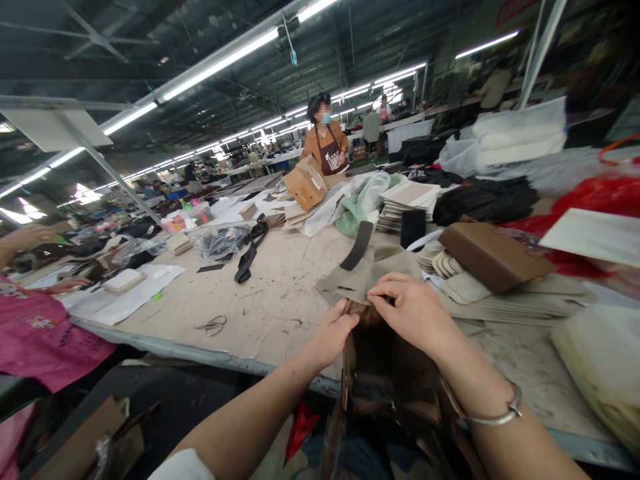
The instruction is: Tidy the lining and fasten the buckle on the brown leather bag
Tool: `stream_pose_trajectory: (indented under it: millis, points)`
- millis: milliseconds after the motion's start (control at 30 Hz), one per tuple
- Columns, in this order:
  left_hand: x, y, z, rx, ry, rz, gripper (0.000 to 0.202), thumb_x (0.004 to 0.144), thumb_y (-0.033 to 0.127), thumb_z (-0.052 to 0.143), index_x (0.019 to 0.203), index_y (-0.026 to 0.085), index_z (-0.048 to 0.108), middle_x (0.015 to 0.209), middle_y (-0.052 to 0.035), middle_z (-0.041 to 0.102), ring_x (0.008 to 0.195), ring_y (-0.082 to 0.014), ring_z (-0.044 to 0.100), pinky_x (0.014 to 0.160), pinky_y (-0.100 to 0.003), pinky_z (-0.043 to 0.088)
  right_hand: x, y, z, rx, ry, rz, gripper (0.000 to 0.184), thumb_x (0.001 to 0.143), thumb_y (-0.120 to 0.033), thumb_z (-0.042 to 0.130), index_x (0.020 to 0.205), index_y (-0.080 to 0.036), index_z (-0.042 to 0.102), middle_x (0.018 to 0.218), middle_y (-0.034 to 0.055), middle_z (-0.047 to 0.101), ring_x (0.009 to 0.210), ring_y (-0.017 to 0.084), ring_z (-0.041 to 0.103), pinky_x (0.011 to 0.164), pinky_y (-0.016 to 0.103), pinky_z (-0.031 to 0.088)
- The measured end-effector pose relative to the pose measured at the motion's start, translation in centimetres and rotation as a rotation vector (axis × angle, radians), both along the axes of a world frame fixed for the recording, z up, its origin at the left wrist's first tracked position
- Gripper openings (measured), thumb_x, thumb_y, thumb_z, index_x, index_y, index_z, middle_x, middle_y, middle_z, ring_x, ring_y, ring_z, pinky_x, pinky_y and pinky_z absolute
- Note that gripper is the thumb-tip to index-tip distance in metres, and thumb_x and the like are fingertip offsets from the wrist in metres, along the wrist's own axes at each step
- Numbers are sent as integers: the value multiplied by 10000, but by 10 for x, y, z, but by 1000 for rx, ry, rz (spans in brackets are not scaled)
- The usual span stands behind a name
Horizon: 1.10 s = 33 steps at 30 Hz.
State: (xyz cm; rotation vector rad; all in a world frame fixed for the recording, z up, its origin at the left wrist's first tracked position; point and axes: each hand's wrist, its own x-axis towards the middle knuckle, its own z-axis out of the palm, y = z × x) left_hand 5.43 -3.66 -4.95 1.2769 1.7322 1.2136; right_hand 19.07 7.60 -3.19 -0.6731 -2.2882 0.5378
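Note:
A dark brown bag (395, 373) hangs open at the table's front edge, close to my body. My left hand (334, 335) is closed, its thumb and fingers pinching the bag's upper edge. On the other side my right hand (413, 310), with a bracelet on the wrist, pinches a grey-beige piece of fabric (395, 263) at the bag's mouth. That fabric spreads over the table beyond both hands. A curved dark strip (357, 247) lies on its far part. Where fabric and bag meet is partly hidden by my fingers.
Scissors (214, 325) lie left on the worktable (280, 300). A black strap (250, 250) and plastic-wrapped bundle (220, 241) lie further back. To the right are a brown box-like piece (495, 257) and stacked panels. A co-worker (327, 140) stands across; another person's pink garment (50, 333) shows left.

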Motion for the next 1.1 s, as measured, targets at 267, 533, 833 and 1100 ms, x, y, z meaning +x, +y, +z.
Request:
stream_pose_trajectory:
  millis: [267, 533, 833, 1100]
  points:
    - [6, -1, -3, 9, 90, -26, 264, 802, 224, 426, 1004, 156, 582, 1016, -55, 618, 968, -216, 531, 876, -333, 402, 0, 2, 2, 59, -123, -33, 159, 839, -232, 587, 815, -284, 735, 842, -9, 651, 765, 156, 578, 660, 278, 418]
    - [1, 0, 1, -13, -1, -59, 216, 748, 189, 404, 880, 165, 572, 911, -35, 617, 896, -205, 537, 805, -307, 423, 4, 1, 5, 129, -127, -40, 183, 780, -168, 578, 745, -236, 744, 794, 12, 654, 719, 151, 579, 652, 275, 418]
    - [-9, -2, -2, 22, -49, -47, 383, 802, 218, 427, 1144, 146, 584, 1222, -77, 599, 1157, -235, 509, 1026, -351, 359, 22, 27, -8, -102, 79, -256, 194, 716, -253, 535, 714, -223, 727, 801, 20, 691, 773, 198, 625, 736, 311, 461]
    - [-22, -2, 16, 27, 225, -51, 408, 821, 301, 542, 1208, 183, 598, 1175, -56, 651, 1053, -197, 591, 966, -303, 421, 81, 45, -11, -412, 284, -317, 311, 703, -483, 629, 819, -210, 724, 891, 36, 699, 885, 261, 622, 828, 368, 453]
